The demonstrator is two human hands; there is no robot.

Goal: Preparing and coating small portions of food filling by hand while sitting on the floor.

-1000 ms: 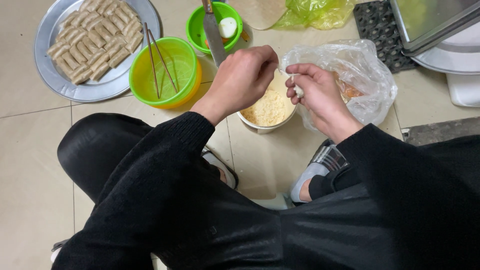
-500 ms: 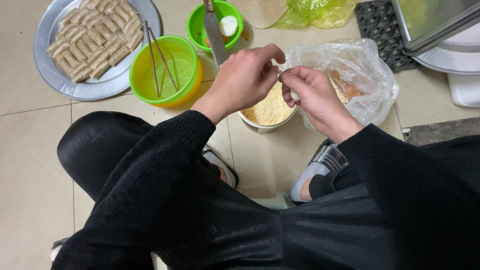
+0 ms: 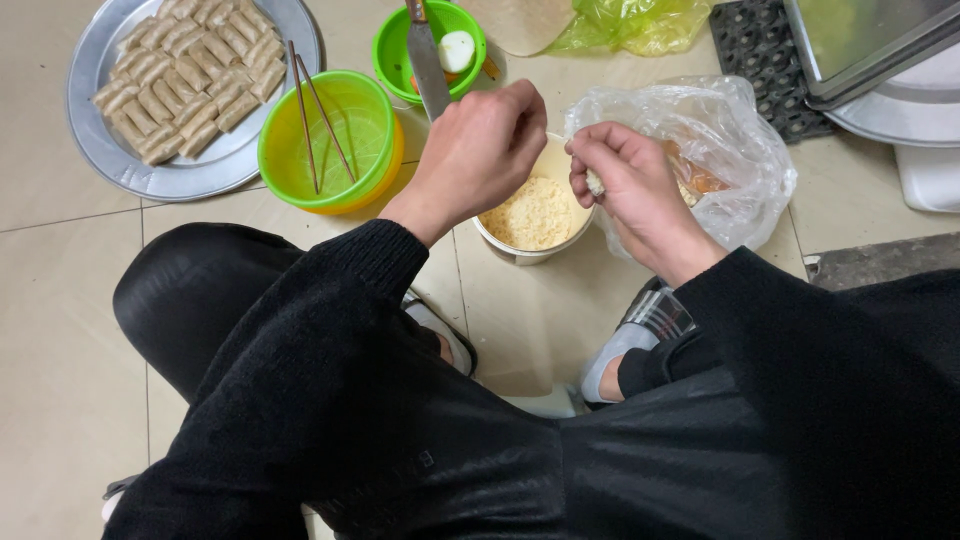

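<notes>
I am squatting on a tiled floor over a white bowl [image 3: 560, 245] of pale yellow crumbs [image 3: 537, 213]. My left hand [image 3: 480, 150] hovers above the bowl's left rim, fingers curled loosely; whether it holds anything is hidden. My right hand [image 3: 625, 180] is over the bowl's right rim, fingers closed around a small pale roll [image 3: 596, 182] that peeks out at the fingertips. A clear plastic bag [image 3: 720, 140] with orange-brown food inside lies just right of that hand.
A green bowl [image 3: 330, 140] with two chopsticks [image 3: 312, 115] stands left of the white bowl. Further left, a round metal tray [image 3: 110, 160] carries several breaded rolls. A small green bowl [image 3: 440, 45] with a knife [image 3: 428, 65] sits behind. A yellow-green bag, a black mat and metal trays line the top right.
My two hands have drawn closer together over the crumb bowl. The right hand's fingers have closed more tightly on the small roll.
</notes>
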